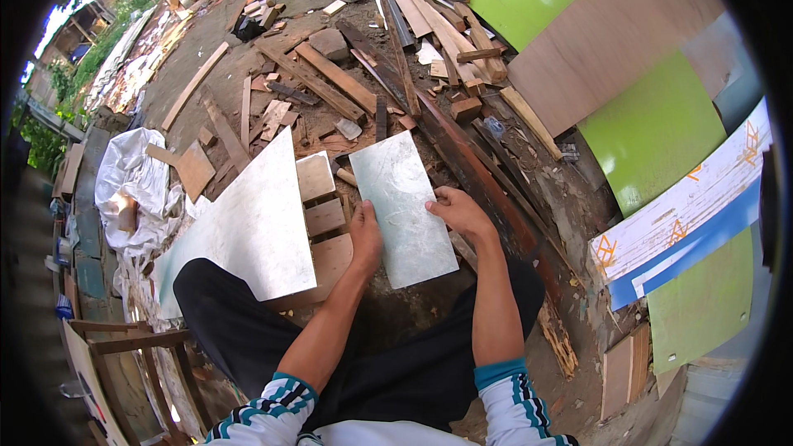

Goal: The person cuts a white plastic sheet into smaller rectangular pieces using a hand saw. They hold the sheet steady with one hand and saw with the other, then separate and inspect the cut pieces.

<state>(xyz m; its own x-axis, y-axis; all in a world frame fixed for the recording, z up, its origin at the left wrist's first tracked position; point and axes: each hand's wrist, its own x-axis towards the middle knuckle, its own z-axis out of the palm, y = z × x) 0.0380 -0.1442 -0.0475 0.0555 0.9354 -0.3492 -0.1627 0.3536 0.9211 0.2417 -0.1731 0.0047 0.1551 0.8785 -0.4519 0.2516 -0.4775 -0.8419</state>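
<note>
A pale grey-green rectangular panel [403, 215] is held up before me, tilted, above my lap. My left hand [365, 237] grips its left edge, the thumb lying on its face. On the opposite edge my right hand [460, 212] pinches it, thumb on the face and the other fingers mostly behind. Left of the panel lies a larger pale sheet [248, 227] with a slanted edge, partly over my left knee. Between the sheet and my left hand, several wooden blocks [325, 216] show, one with a white top [315, 176].
Scrap wood is strewn on the dirt ahead, with a long dark beam [462, 161] running diagonally. Green sheets [648, 132] and a brown plywood sheet [611, 41] stand at right. A white plastic sack [132, 173] and a wooden frame [140, 343] lie left.
</note>
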